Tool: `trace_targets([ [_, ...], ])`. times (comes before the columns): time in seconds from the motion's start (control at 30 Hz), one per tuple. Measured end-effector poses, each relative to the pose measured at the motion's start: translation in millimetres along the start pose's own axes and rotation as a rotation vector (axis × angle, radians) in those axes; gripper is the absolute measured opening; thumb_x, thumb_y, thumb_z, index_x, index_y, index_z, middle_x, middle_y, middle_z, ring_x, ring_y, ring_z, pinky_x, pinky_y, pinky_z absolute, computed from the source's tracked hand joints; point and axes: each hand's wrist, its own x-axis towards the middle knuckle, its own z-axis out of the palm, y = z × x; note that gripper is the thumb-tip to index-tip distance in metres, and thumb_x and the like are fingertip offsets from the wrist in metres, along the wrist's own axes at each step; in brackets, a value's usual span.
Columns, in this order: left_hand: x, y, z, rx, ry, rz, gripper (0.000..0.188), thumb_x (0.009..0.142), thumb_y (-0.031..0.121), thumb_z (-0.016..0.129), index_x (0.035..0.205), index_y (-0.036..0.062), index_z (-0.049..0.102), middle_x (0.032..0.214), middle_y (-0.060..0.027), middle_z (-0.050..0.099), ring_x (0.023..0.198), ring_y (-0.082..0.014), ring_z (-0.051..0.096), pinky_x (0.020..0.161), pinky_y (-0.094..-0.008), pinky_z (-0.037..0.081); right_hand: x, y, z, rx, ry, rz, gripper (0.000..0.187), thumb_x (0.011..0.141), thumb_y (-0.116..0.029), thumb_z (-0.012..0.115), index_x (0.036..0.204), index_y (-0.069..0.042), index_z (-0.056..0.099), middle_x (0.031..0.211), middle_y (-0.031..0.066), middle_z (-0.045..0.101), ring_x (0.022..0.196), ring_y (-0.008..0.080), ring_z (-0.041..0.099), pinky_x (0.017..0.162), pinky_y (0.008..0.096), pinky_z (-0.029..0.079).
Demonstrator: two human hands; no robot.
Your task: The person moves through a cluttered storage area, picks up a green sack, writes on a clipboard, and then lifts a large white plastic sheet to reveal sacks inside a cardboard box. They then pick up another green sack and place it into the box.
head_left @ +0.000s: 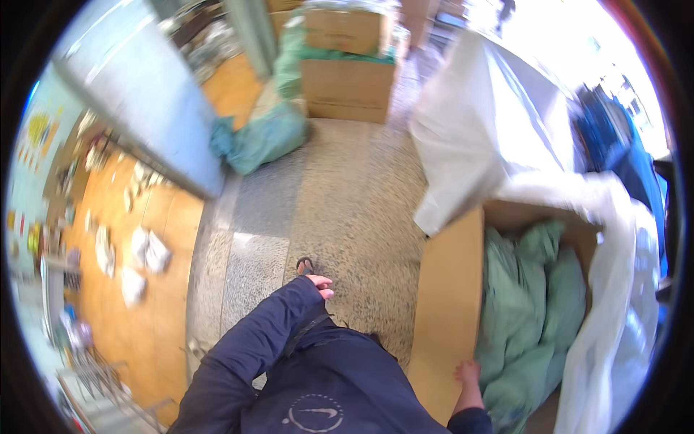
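Note:
My left hand [322,286] is held out before my body, over the floor. Its fingers are loosely apart and nothing is in them. Low on the right, my right hand [468,372] is at the inner edge of an open cardboard box [447,304], beside its raised flap. Its small, blurred fingers look bent; whether they grip the edge or only pass over it I cannot tell. Stuffed green sacks [517,296] fill the box, next to that hand.
White plastic sheeting [491,108] covers a stack behind the box. Ahead stand stacked cartons [347,87], with a filled green sack [271,137] on the speckled floor [354,195]. A pale door [144,79] stands at the left, beside an orange floor [170,239] with white bundles [150,249].

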Motion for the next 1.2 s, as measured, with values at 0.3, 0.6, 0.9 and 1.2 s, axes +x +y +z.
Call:
trace_targets([
  [0.3, -52, -280, -154, -0.207, 0.428, -0.709, 0.024, 0.081, 0.019, 0.07, 0.095, 0.002, 0.061, 0.085, -0.0101, 0.062, 0.083, -0.0187, 0.06, 0.075, -0.0344, 0.048, -103, -274, 266, -0.299, -0.224, -0.249, 0.023, 0.089, -0.017, 0.054, 0.094, 0.003, 0.063, 0.073, 0.0127, 0.066, 0.058, 0.0205, 0.065, 0.049, 0.0306, 0.05],
  [0.6, 40, -314, -311, -0.571, 0.653, -0.498, 0.022, 0.082, 0.025, 0.069, 0.088, 0.0045, 0.064, 0.071, -0.0045, 0.062, 0.065, -0.013, 0.058, 0.06, -0.0308, 0.047, -139, -484, 480, -0.677, -0.464, -0.739, 0.023, 0.084, -0.021, 0.058, 0.091, 0.0, 0.068, 0.069, 0.0107, 0.066, 0.062, 0.0167, 0.065, 0.061, 0.0312, 0.051],
  [0.9, 144, -278, -351, -0.305, 0.475, -0.693, 0.045, 0.077, 0.029, 0.073, 0.11, -0.0001, 0.064, 0.088, -0.0156, 0.069, 0.083, -0.021, 0.066, 0.074, -0.0328, 0.052, -19, -613, 585, -0.891, -0.467, -0.343, 0.024, 0.089, -0.018, 0.056, 0.093, 0.003, 0.065, 0.078, 0.0113, 0.068, 0.057, 0.0189, 0.065, 0.049, 0.0309, 0.051],
  [1.2, 153, -282, -489, -0.648, 0.816, -0.729, 0.011, 0.08, 0.012, 0.064, 0.089, 0.005, 0.066, 0.067, -0.0051, 0.061, 0.057, -0.0133, 0.058, 0.051, -0.0302, 0.048, -10, -860, 713, -0.633, -0.427, -0.623, 0.022, 0.091, -0.018, 0.054, 0.09, 0.002, 0.063, 0.073, 0.0093, 0.066, 0.055, 0.016, 0.062, 0.047, 0.0284, 0.049],
])
